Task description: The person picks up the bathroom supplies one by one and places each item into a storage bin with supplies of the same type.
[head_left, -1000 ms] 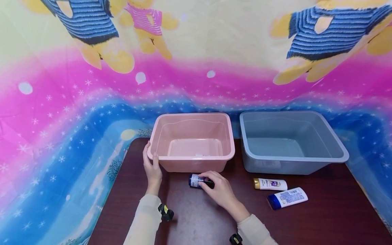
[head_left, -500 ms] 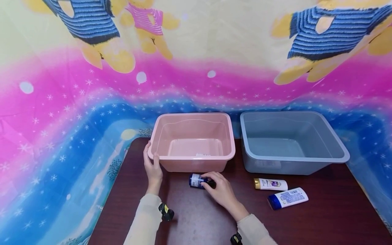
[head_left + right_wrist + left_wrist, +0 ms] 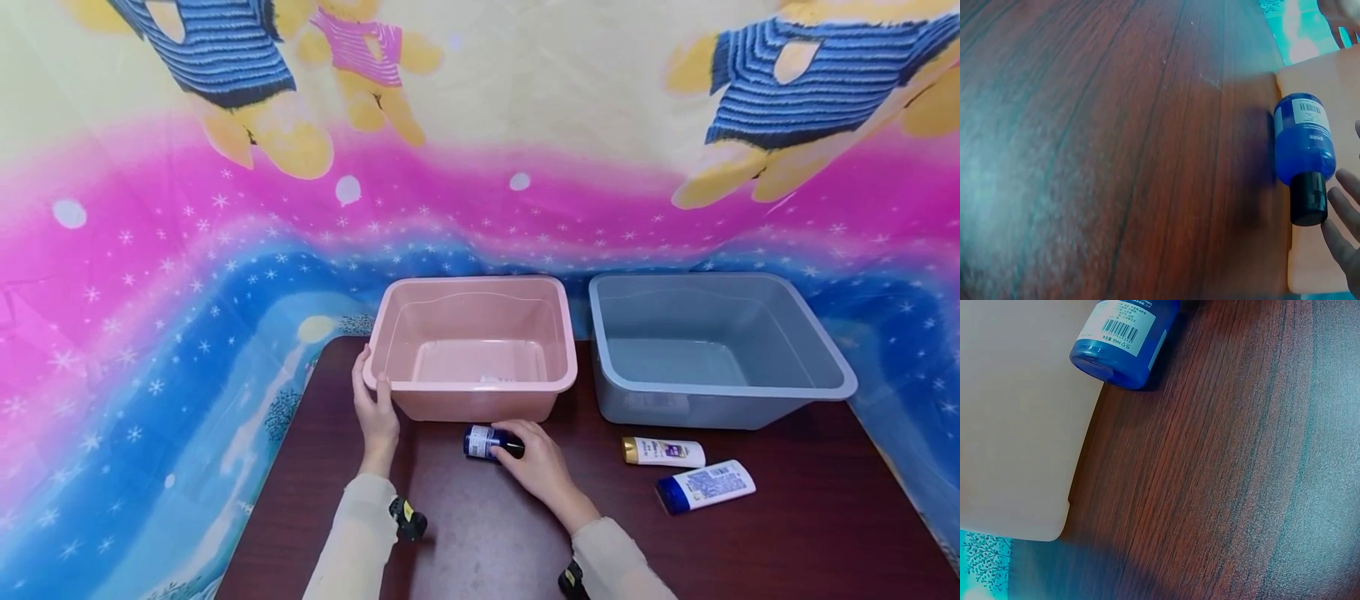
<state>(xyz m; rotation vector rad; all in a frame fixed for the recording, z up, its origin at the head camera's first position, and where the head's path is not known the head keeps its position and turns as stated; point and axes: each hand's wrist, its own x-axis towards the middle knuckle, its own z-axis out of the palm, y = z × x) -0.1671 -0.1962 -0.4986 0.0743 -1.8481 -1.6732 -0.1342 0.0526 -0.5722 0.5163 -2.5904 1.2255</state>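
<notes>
A small blue bottle [image 3: 477, 442] with a white label and black cap [image 3: 1309, 200] lies sideways before the pink basin [image 3: 465, 387], cap pointing right. My right hand [image 3: 540, 467] pinches it near the cap end, thumb on the near side and fingers on the far side. Whether the bottle rests on the table is hard to tell. My left hand [image 3: 377, 421] grips the basin's front left corner, thumb at the front rim and fingers along the left side. In the left wrist view the bottle's base [image 3: 1110, 365] shows, but no hand.
A grey-blue basin [image 3: 720, 390] stands right of the pink one. Before it lie a white bottle with a gold cap [image 3: 663, 452] and a white bottle with a blue cap [image 3: 708, 486]. A printed cloth [image 3: 450, 200] hangs behind the dark wooden table [image 3: 480, 533].
Both hands keep their holds on the basin and the bottle. The right forearm has shifted very slightly; the bottle stays in nearly the same place.
</notes>
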